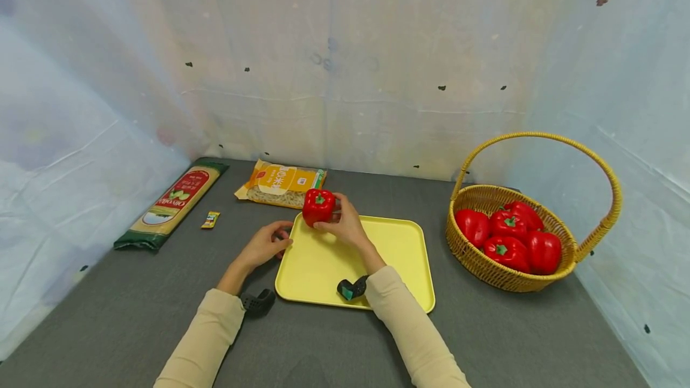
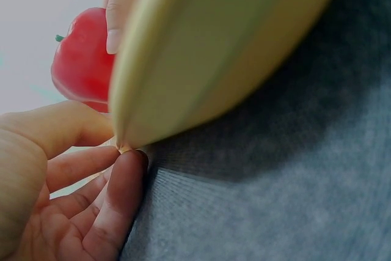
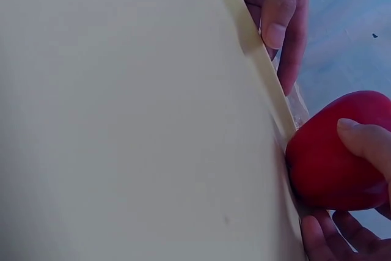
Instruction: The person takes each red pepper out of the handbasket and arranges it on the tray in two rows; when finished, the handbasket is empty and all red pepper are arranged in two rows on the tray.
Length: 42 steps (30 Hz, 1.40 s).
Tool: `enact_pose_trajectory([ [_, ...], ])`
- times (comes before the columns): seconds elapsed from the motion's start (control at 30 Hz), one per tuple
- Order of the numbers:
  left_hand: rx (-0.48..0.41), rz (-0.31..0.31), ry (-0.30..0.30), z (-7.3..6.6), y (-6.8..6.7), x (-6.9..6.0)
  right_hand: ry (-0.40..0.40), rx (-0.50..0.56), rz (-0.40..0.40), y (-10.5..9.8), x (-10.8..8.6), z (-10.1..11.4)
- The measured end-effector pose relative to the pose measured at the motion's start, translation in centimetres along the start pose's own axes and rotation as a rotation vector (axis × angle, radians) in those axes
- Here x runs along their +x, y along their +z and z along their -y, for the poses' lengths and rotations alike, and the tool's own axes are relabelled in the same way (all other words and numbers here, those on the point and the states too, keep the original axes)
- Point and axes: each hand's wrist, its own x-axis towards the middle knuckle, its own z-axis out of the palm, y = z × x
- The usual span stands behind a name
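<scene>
**A red pepper was held at the tray's far left corner**

The right hand gripped the pepper from its right side, thumb and fingers curled round it, with the green stem showing. Whether the pepper touched the yellow tray could not be told. The left hand pinched the tray's left rim between thumb and fingers — just below that same corner.

The tray lay on the grey worktop. To its right stood a wicker basket with a tall arched handle, and in it sat more red peppers (five could be seen). Behind the tray lay a bag of pasta; farther left were a small yellow packet and a long green-ended bag — both well apart from the hands.
</scene>
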Motion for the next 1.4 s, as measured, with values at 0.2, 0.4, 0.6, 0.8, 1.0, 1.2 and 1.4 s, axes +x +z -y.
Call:
enact_pose_trajectory([
  [0.2,-0.001,-0.001,0.003,0.0,0.0,0.0,0.004,0.006,-0.010,0.2,0.0,0.2],
  [0.4,0.009,-0.009,-0.011,0.0,0.0,0.0,0.000,0.003,0.000,0.2,0.1,0.3],
  [0.6,0.006,-0.009,-0.015,0.1,0.1,0.0,0.012,0.000,0.021,-0.2,-0.1,0.4],
  [0.8,0.002,-0.007,-0.009,0.1,0.1,0.1,0.009,-0.048,0.029,-0.8,-0.2,0.4],
  [1.0,0.000,-0.006,-0.016,0.0,0.1,0.1,0.002,-0.048,0.035,-1.4,-0.4,0.9],
  [1.2,0.004,-0.009,-0.019,0.0,0.1,0.2,0.002,-0.055,0.055,-2.2,-0.7,1.5],
  [1.4,0.008,-0.009,-0.005,0.4,0.1,0.2,0.007,-0.046,0.054,-3.2,-0.9,1.6],
])
